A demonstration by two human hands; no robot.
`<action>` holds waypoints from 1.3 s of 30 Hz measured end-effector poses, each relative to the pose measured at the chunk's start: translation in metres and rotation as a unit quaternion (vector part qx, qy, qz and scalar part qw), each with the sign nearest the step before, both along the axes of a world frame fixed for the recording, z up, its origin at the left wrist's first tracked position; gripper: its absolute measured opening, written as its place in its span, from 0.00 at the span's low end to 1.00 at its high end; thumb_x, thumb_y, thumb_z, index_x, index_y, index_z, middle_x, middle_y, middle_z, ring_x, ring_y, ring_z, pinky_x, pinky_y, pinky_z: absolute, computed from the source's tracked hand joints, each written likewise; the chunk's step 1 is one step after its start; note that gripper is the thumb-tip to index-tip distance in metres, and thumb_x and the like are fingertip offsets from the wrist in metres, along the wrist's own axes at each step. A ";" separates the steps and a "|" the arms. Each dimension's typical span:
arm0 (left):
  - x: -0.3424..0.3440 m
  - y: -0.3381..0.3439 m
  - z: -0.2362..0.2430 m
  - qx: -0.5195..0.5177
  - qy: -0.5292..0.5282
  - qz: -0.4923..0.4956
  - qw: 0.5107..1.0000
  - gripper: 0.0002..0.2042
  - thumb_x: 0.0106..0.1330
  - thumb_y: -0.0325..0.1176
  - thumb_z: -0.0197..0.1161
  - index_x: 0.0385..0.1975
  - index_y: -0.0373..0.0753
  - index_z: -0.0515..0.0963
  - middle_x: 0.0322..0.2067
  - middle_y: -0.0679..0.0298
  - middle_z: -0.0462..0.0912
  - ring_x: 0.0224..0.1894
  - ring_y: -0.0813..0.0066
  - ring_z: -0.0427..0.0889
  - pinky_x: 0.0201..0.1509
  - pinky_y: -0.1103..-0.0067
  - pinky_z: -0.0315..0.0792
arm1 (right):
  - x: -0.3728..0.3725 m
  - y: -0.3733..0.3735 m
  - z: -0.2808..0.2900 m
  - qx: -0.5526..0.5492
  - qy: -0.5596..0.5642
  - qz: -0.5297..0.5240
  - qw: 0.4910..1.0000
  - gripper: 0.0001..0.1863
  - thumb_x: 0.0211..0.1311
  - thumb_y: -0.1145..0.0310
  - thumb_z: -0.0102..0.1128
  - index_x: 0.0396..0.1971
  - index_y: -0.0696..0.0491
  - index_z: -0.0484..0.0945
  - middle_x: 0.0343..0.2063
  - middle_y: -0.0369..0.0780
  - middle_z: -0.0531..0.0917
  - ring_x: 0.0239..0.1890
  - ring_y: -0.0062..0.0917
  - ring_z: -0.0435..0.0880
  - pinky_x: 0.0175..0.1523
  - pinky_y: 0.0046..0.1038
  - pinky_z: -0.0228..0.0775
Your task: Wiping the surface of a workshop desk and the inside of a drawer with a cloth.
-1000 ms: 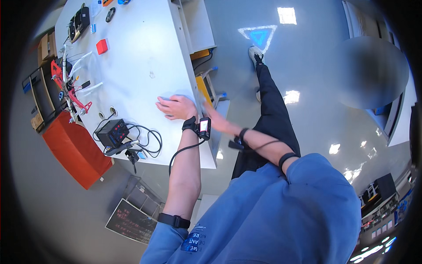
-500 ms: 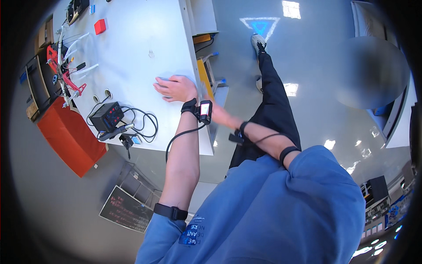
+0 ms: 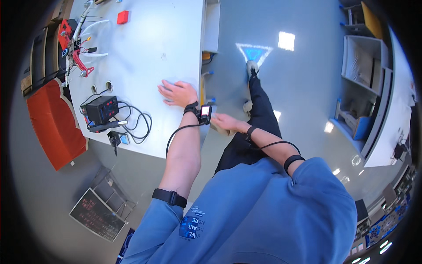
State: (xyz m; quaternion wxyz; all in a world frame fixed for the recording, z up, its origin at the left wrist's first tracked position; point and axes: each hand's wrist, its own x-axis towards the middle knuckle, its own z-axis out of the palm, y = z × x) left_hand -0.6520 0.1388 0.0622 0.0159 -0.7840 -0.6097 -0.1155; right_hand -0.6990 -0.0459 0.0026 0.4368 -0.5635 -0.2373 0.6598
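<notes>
My left hand lies palm down on the white table near its right edge. Its fingers are spread and hold nothing. A strap with a small black device is on that wrist, and a black cable runs from it. My right hand is just past the table edge, close to the device. Its fingertips are partly hidden, so whether they grip anything does not show. Left of my left hand sits a black control box with coiled cable and a black handheld tool with a metal nozzle.
A red block is farther back on the table. At the left stands a red and white drone frame with loose wires. An orange-red cover hangs beyond the table's left side. White shelving stands across the floor at right.
The view has shifted, so the table sits farther right and the shelving shows more. My left hand's fingers are more spread. My right hand, blurred before, is clearer beside the table edge.
</notes>
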 end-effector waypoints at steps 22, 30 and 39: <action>0.065 0.015 0.026 -0.090 0.109 -0.011 0.990 0.24 0.63 0.35 0.46 0.60 0.39 0.60 0.63 0.53 0.56 0.67 0.58 0.54 0.65 0.50 0.48 | 0.421 0.187 -0.030 -0.034 -0.077 -0.474 0.876 0.28 0.68 0.54 0.42 0.57 0.62 0.65 0.52 0.46 0.75 0.52 0.32 0.73 0.59 0.29 0.60; 0.269 0.097 -0.005 -0.076 -0.049 0.156 0.984 0.26 0.65 0.38 0.45 0.64 0.41 0.55 0.66 0.54 0.52 0.69 0.58 0.50 0.63 0.45 0.48 | 0.466 0.182 -0.036 -0.011 0.229 -0.486 0.843 0.27 0.68 0.54 0.44 0.58 0.60 0.65 0.55 0.44 0.73 0.57 0.30 0.71 0.61 0.30 0.60; 0.293 0.099 0.005 -0.101 0.044 0.213 0.971 0.29 0.66 0.41 0.40 0.67 0.41 0.49 0.68 0.53 0.46 0.71 0.58 0.44 0.63 0.41 0.41 | 0.726 0.245 -0.059 0.092 0.007 -0.538 0.838 0.26 0.66 0.53 0.46 0.52 0.59 0.70 0.44 0.42 0.79 0.47 0.28 0.75 0.53 0.30 0.65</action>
